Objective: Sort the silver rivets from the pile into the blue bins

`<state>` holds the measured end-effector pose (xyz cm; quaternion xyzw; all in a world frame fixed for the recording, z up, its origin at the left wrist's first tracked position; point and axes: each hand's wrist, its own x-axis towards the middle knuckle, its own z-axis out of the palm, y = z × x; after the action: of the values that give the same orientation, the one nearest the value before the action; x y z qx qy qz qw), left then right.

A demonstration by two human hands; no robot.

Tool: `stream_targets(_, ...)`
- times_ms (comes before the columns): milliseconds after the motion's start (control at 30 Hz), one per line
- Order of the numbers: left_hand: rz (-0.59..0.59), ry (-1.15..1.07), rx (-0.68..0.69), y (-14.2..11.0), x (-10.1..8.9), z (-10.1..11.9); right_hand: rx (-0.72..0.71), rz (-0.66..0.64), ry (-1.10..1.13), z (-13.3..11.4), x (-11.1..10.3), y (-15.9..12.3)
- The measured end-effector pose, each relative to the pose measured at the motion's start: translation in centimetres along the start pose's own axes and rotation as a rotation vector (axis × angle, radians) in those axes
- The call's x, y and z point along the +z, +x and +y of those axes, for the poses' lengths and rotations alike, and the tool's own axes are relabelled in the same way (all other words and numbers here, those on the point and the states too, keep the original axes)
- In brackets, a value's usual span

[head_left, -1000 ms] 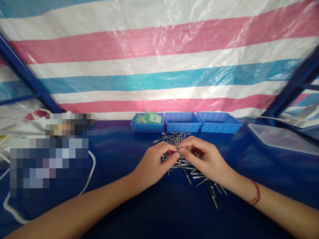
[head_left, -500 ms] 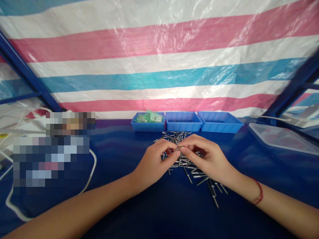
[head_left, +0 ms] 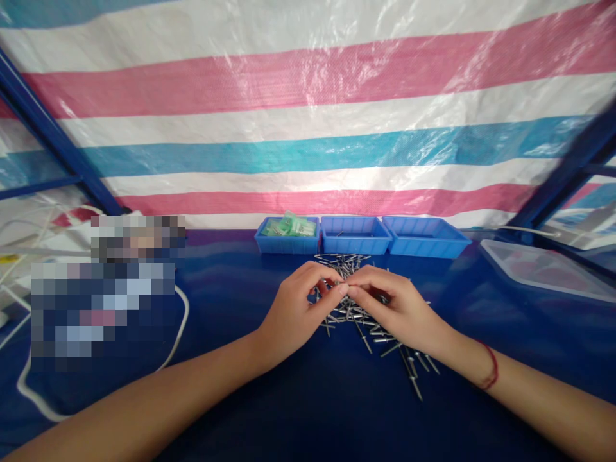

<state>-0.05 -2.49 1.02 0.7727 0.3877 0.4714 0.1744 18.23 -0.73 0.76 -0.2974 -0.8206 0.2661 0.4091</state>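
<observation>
Over a pile of silver blind rivets (head_left: 356,311), my left hand (head_left: 301,308) and my right hand (head_left: 397,298) meet fingertip to fingertip. Thumb and forefinger of each are pinched closed on a small rivet, of which the fingertips hide nearly all. The loose rivets lie scattered on the blue table beneath and between my hands. Some of them, with long thin stems, spread toward me below my right hand.
Behind the pile stand three blue bins in a row: the left bin (head_left: 287,244) holds green-tinted bags of rivets, the middle bin (head_left: 356,245) a few loose pieces, next to the right bin (head_left: 426,246). A clear plastic lid (head_left: 543,269) lies right; a white cable (head_left: 183,314) curves left.
My fingertips have drawn closer together, covering more of the rivet between them. My right hand has shifted slightly left. The pile looks the same.
</observation>
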Motion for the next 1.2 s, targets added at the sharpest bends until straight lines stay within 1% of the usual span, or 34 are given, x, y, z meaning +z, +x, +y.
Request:
stream_targets(100, -0.028, 0.014, -0.042, 0.0, 0.0, -0.2, -0.005, -0.015, -0.023, -0.1, 0.1, 0.0)
stream_targets(167, -0.045, 0.009, -0.076, 0.0, 0.2, -0.4, 0.003, 0.012, -0.039, 0.1, 0.0, 0.0)
stream_targets(267, -0.046, -0.003, -0.115, -0.1, 0.4, -0.7, 0.030, 0.145, -0.112, 1.0, -0.9, 0.3)
stream_targets(333, -0.053, 0.002, -0.126, -0.2, 0.5, -0.7, 0.039, 0.269, -0.239, 2.0, -2.2, 0.7)
stream_targets(433, -0.078, 0.015, -0.121, -0.2, 0.6, -0.6, 0.044, 0.430, -0.531, 3.7, -4.6, 1.3)
stream_targets(500, -0.098, 0.018, -0.096, -0.2, 0.6, -0.5, 0.046, 0.469, -0.699, 4.8, -6.0, 1.6)
stream_targets(567, -0.124, 0.023, -0.068, -0.2, 0.6, -0.5, 0.051, 0.469, -0.804, 5.7, -7.0, 1.7)
stream_targets(633, -0.154, 0.032, -0.053, -0.3, 0.6, -0.6, 0.056, 0.437, -0.866, 6.5, -7.3, 1.8)
stream_targets(733, -0.189, 0.034, -0.054, -0.3, 0.6, -0.6, 0.080, 0.362, -0.927, 7.1, -7.0, 2.0)
stream_targets(900, -0.232, 0.033, -0.035, -0.4, 0.9, -0.6, 0.187, 0.250, -1.011, 7.3, -5.9, 2.4)
stream_targets(967, -0.247, 0.048, -0.022, -0.4, 1.0, -0.6, 0.200, 0.237, -1.013, 7.2, -5.8, 2.4)
stream_targets(1067, -0.265, 0.120, 0.006, -0.2, 0.8, -0.5, 0.180, 0.262, -0.955, 7.0, -5.8, 2.3)
stream_targets(1200, -0.313, 0.336, 0.075, 0.1, 0.0, -0.6, 0.136, 0.277, -0.837, 6.5, -5.4, 1.8)
